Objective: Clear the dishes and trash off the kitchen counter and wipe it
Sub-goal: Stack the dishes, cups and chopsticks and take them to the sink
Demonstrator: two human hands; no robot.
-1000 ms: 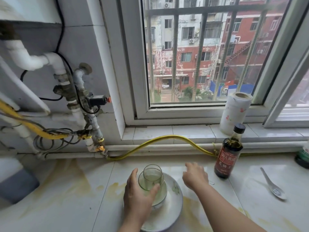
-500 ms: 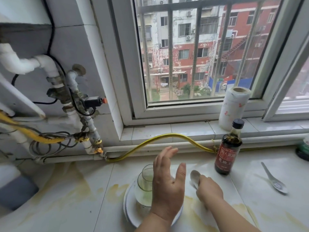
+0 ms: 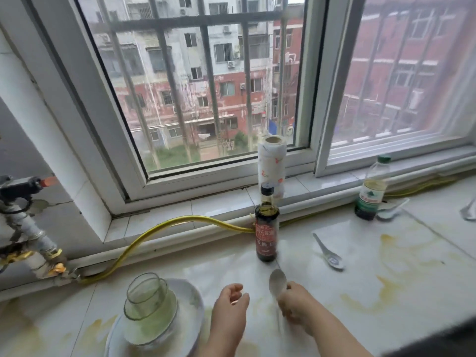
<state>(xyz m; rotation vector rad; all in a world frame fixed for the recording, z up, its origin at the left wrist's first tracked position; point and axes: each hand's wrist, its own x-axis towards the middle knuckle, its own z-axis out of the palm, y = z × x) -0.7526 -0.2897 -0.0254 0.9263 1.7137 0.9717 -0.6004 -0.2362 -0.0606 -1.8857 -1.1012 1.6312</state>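
Note:
A clear glass [image 3: 146, 292] stands in a greenish bowl [image 3: 157, 323] on a white plate [image 3: 190, 331] at the lower left of the stained counter. My right hand [image 3: 296, 302] grips a metal spoon [image 3: 277, 280] by its handle, bowl end pointing up. My left hand [image 3: 230, 310] hovers just right of the plate, fingers loosely curled, holding nothing. A white spoon [image 3: 331, 255] lies on the counter further right.
A dark sauce bottle [image 3: 267, 228] stands behind my hands, a paper towel roll [image 3: 271, 163] on the sill behind it. A green-capped bottle [image 3: 371, 191] and another white spoon [image 3: 390, 211] sit far right. A yellow hose [image 3: 164, 228] runs along the wall.
The camera has swung right. My left hand left the glass and moved right of the plate. My right hand picked the metal spoon up off the counter.

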